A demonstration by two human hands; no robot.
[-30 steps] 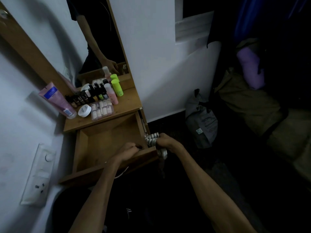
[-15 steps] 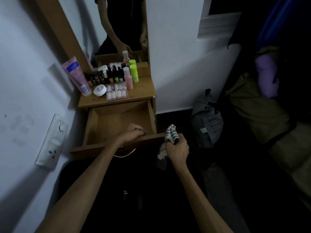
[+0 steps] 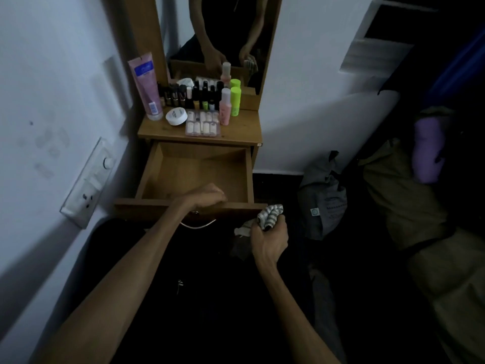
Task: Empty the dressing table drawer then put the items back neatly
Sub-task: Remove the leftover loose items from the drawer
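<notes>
1. The drawer (image 3: 194,174) stands pulled out in the middle of the frame, and its wooden floor shows bare.
2. The left hand (image 3: 202,197) rests on the drawer's front edge with its fingers curled over the rim; its grip is closed on that edge.
3. Just below that hand, a curved metal handle (image 3: 198,225) hangs from the drawer front.
4. The right hand (image 3: 269,239) is right of and slightly below the drawer's front right corner, its grip closed around a bunched striped cloth (image 3: 270,215). A pale end of the cloth sticks out to the left of the hand.
5. The tabletop (image 3: 244,130) above the drawer, in the upper middle of the frame, carries the items.
6. A tall pink tube (image 3: 145,85) stands at its left end, leaning against the mirror frame.
7. A round white jar (image 3: 176,116) sits just right of the tube's base.
8. A clear case of small pale pieces (image 3: 202,124) lies beside the jar, near the front edge.
9. A row of small dark bottles (image 3: 191,97) stands behind the jar and the case.
10. A pink bottle (image 3: 225,106) and a green bottle (image 3: 235,101) stand side by side at the right end of the row.
11. The mirror (image 3: 223,35) behind them reflects both arms and the bottles.
12. A wall socket plate (image 3: 88,183) is on the wall at the left of the frame.
13. A grey bag (image 3: 324,199) sits on the dark floor to the right of the drawer.
</notes>
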